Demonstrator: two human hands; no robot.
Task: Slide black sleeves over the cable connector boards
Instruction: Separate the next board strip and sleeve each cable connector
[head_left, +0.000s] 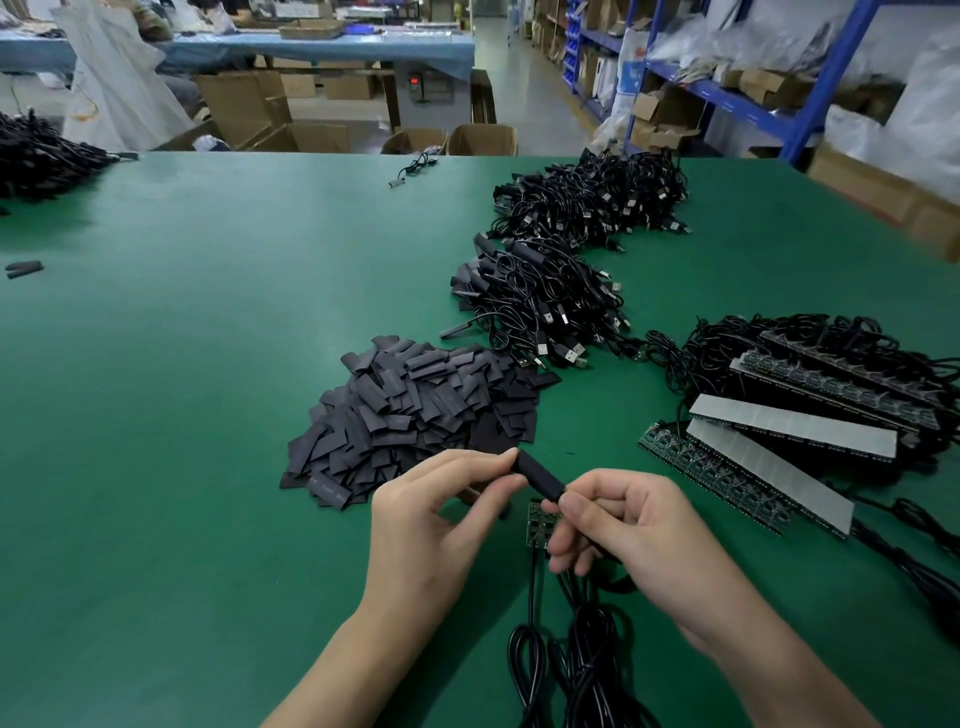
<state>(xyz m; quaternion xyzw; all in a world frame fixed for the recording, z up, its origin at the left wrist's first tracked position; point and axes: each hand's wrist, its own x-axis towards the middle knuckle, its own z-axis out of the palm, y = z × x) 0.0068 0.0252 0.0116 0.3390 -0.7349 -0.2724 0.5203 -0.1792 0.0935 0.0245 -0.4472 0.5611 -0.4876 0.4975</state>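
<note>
Just above the green table (208, 415) a black sleeve (540, 475) is held between both hands. My left hand (441, 525) pinches its far end with thumb and fingertips. My right hand (628, 535) pinches the near end, where a black cable runs back under the palm. Whatever is inside the sleeve is hidden. Below the sleeve a small bare connector board (538, 525) lies on the table with its cable (530, 623) trailing toward me. A heap of loose black sleeves (421, 415) lies just beyond my left hand.
Two heaps of sleeved USB cables (545, 296) (592, 200) lie at the centre right. Strips of joined connector boards with cables (789, 426) are stacked at the right. Another black pile (36, 156) sits far left. Boxes and blue shelving (737, 98) stand beyond the table.
</note>
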